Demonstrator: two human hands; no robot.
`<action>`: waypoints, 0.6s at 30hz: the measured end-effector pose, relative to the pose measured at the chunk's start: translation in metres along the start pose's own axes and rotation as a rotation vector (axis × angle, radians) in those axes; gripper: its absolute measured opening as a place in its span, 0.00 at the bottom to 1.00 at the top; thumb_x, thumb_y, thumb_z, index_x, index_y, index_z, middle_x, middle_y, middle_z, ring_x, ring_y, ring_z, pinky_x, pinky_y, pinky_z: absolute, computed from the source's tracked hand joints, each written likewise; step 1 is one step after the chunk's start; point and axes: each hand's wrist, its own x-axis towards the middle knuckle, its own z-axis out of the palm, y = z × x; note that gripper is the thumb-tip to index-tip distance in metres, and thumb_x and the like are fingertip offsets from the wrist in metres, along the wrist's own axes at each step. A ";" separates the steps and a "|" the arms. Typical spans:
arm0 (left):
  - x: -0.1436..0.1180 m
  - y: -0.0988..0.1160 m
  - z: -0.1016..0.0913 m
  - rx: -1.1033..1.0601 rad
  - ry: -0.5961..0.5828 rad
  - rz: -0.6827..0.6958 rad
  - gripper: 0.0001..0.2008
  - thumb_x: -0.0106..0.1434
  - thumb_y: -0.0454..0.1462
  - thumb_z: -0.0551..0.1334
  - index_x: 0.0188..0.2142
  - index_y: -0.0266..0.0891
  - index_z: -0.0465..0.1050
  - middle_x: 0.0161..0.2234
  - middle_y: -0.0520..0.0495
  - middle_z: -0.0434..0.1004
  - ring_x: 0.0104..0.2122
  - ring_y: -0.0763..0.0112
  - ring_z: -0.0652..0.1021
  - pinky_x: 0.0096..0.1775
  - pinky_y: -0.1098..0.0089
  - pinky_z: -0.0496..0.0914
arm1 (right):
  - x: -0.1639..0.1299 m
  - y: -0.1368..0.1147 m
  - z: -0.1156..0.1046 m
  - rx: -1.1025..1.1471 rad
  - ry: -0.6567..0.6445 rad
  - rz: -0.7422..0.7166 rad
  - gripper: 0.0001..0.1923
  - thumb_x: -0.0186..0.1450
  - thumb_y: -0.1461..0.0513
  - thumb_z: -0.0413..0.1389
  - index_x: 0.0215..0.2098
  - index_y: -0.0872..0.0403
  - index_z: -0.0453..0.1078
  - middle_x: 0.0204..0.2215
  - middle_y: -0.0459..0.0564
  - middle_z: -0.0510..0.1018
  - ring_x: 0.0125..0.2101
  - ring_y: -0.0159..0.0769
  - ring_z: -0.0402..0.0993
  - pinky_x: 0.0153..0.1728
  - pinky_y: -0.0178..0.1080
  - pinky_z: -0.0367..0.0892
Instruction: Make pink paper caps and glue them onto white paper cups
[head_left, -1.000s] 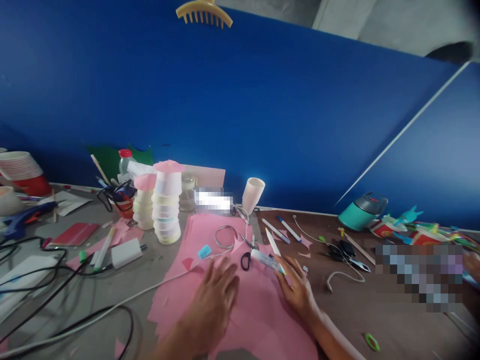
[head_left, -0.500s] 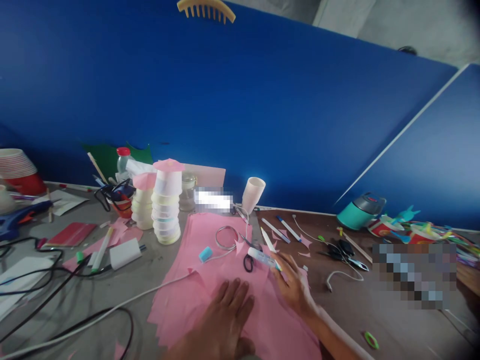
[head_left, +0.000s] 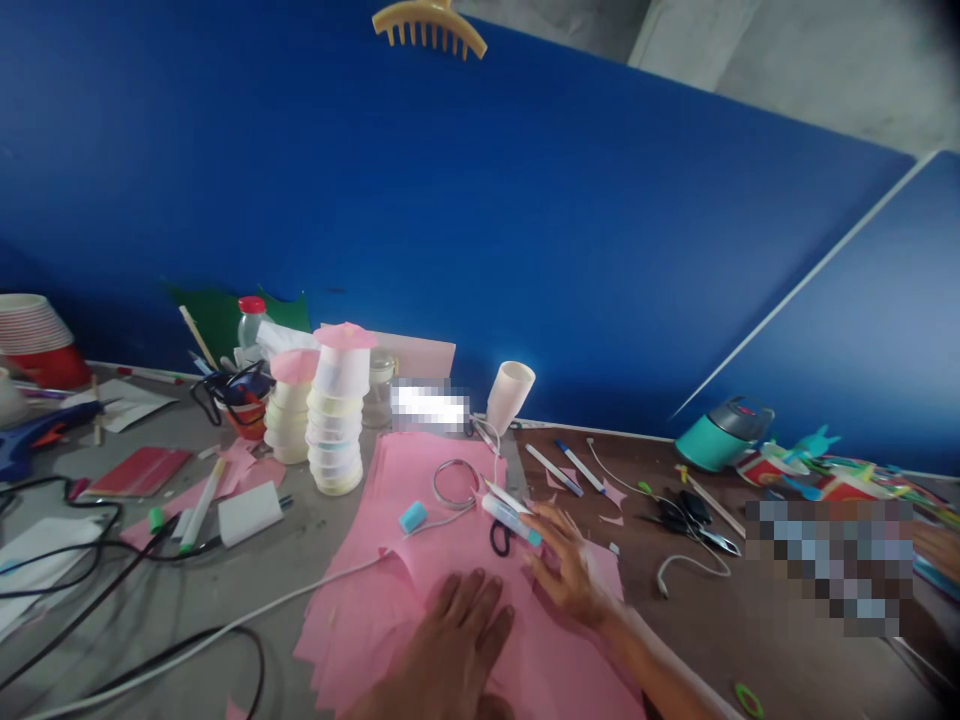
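From the head view, the left hand (head_left: 450, 640) lay flat and open on the pink paper (head_left: 420, 590) spread over the counter (head_left: 225, 590), holding nothing. It had slid nearer since a second ago. The right hand (head_left: 570, 570) had drawn leftward, its grip loosely around a glue stick (head_left: 510, 520), beside the scissors (head_left: 501, 540)

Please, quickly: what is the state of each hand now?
Left hand: open, flat on the pink paper.
Right hand: fingers at the glue tube; grip cannot be told.
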 end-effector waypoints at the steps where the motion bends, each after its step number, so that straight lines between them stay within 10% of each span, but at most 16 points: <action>1: 0.000 -0.001 0.003 0.010 0.006 0.003 0.38 0.69 0.56 0.53 0.71 0.39 0.48 0.71 0.35 0.45 0.69 0.43 0.52 0.65 0.41 0.51 | 0.000 0.003 -0.002 0.004 -0.014 -0.010 0.20 0.65 0.60 0.56 0.56 0.50 0.71 0.49 0.58 0.76 0.50 0.50 0.74 0.50 0.53 0.73; 18: 0.001 -0.002 0.007 0.030 0.065 -0.004 0.38 0.68 0.58 0.51 0.69 0.38 0.54 0.70 0.33 0.50 0.68 0.41 0.55 0.65 0.42 0.54 | 0.024 0.019 -0.006 0.058 0.072 0.101 0.11 0.67 0.58 0.55 0.42 0.53 0.77 0.39 0.56 0.82 0.41 0.45 0.80 0.43 0.46 0.77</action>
